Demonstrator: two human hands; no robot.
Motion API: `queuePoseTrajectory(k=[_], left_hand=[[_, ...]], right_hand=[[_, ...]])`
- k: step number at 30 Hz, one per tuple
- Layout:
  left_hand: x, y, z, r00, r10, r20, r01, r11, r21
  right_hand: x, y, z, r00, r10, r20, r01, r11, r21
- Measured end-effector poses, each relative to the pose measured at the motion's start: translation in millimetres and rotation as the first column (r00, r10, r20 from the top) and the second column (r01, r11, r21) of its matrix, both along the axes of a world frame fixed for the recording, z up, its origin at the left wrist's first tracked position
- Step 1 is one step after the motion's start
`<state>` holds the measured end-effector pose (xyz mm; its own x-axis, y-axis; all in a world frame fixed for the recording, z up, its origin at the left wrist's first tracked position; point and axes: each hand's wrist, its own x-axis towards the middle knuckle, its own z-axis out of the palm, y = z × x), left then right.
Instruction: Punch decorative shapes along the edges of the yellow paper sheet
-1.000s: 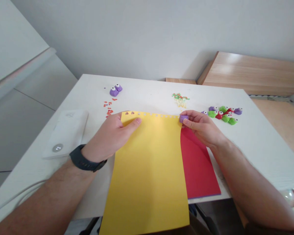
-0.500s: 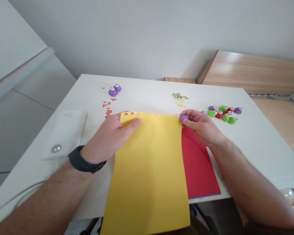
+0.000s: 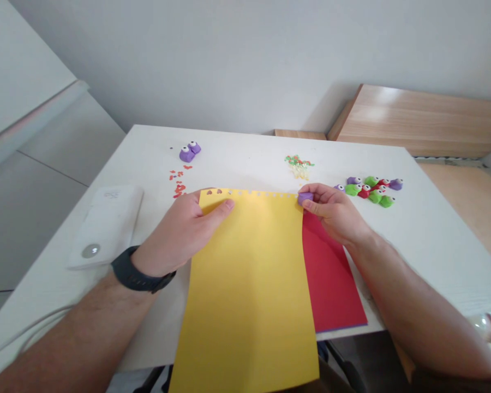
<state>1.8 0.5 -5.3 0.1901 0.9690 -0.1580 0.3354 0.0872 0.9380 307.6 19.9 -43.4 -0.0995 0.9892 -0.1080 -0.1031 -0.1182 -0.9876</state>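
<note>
Head view: the left hand has its fingers pinched on the yellow sheet, near its punched top edge; the right hand's fingers grip a purple punch at the top right corner, above the white surface.

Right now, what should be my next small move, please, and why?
Probably squeeze the purple punch with your right hand: it sits at the top right corner of the yellow sheet, where the row of holes ends, and your left hand grips the other side.
</note>
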Motion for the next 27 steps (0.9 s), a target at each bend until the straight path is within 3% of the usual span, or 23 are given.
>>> queuePoseTrajectory(k=[17, 27], left_hand=[[-1, 2, -4.3, 0.999, 0.047, 0.017, -0.048, 0.996, 0.075], [-4, 2, -9.1, 0.994, 0.083, 0.074, -0.086, 0.996, 0.036]], right_hand=[[4, -3, 3.8, 0.988, 0.045, -0.147, -0.054, 0.997, -0.052], [3, -4, 4.1, 0.984, 0.029, -0.174, -0.039, 0.998, -0.054]])
